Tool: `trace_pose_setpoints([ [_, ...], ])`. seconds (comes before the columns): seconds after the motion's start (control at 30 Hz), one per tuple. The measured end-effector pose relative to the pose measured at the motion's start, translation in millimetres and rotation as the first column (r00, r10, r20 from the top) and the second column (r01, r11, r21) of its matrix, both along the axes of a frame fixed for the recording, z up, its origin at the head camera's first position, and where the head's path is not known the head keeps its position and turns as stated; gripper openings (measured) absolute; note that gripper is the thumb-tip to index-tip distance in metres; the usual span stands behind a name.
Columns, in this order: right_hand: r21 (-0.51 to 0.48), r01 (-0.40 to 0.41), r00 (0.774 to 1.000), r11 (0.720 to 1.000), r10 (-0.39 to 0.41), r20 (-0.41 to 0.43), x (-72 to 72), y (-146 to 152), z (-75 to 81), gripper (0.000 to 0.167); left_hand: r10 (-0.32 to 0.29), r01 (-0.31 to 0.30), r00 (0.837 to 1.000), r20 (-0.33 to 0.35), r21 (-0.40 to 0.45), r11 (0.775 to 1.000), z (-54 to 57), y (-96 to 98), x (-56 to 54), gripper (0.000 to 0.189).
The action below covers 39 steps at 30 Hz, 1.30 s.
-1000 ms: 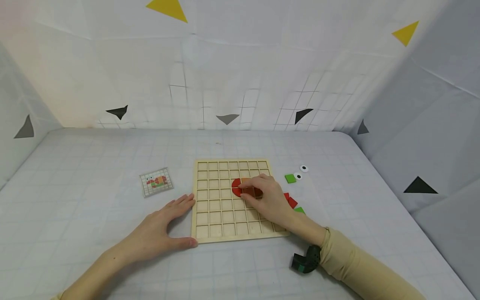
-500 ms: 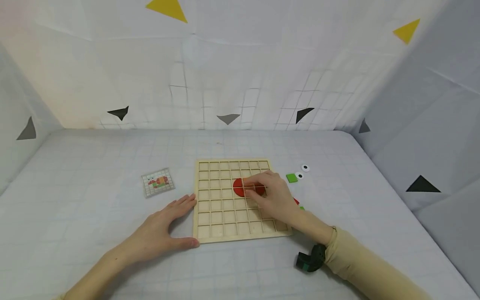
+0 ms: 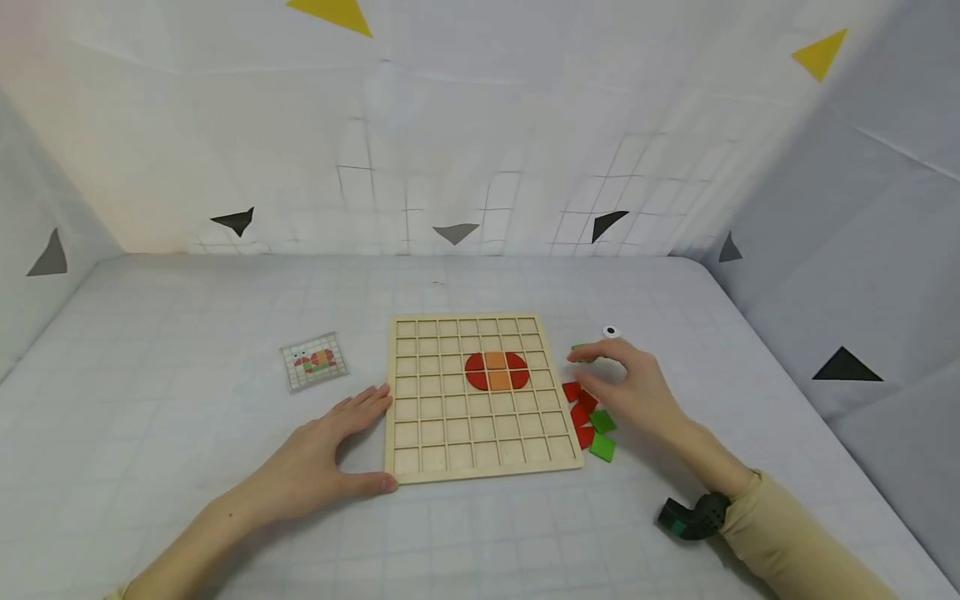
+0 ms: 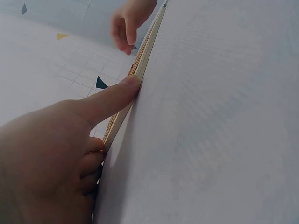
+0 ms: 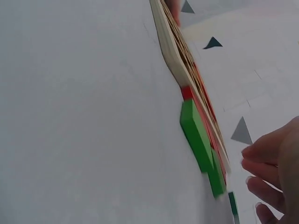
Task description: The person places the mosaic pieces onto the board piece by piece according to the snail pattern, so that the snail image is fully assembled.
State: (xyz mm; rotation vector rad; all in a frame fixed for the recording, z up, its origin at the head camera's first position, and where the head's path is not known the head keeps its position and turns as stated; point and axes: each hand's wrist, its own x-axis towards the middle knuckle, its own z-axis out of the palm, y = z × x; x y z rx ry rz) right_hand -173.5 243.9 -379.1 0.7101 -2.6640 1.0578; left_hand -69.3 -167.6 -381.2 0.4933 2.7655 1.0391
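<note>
Six flat pieces lie in the pale wooden square board with a raised grid [image 3: 487,473]: four red rounded-corner pieces [image 3: 476,381] and two orange square pieces [image 3: 498,381]. Each sits in its own cell, in two rows of three, orange between the reds.

Off the board, just beside its right edge, I count four loose red flat pieces [image 3: 580,415] and two green square tiles [image 3: 602,448]. A third bit of green [image 3: 577,347] peeps out behind my right hand [image 3: 637,387], and one white round eye disc with a black pupil [image 3: 611,331] shows beyond it. To the left of the board lies one small picture card with a grid and coloured figure [image 3: 313,362].

My right thumb and forefinger are apart, nothing visible between them, near the loose pieces. My left hand [image 3: 315,458] is spread, fingers and thumb touching the board's left side, not clamped.

Half a second ago my right hand was over the board, covering the orange; it has since moved off to the right and now hides a second eye disc. My left hand has stayed put.
</note>
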Motion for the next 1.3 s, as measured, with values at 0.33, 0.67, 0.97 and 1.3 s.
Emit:
trace_pose_setpoints([
  [0.33,0.019,0.031,0.998,0.999,-0.032,0.053,5.3,9,-6.4,0.021,0.003,-0.003,1.000,0.003,-0.007,1.000,-1.7,-0.8,-0.4,0.097],
  [0.67,0.023,-0.027,1.000,0.999,0.027,-0.009,5.3,9,-13.2,0.033,0.004,-0.004,1.000,-0.004,-0.013,1.000,-1.1,-0.5,0.2,0.097],
  [0.97,0.037,0.006,1.000,0.999,-0.006,-0.003,5.2,8,-14.4,0.030,0.018,-0.017,1.000,0.018,-0.010,1.000,-1.1,-0.9,-0.4,0.099],
  [1.3,0.012,-0.033,0.999,0.999,0.033,0.017,5.1,7,-15.1,0.033,0.020,-0.020,0.999,0.026,-0.012,1.000,-1.3,-0.8,-0.6,0.100],
])
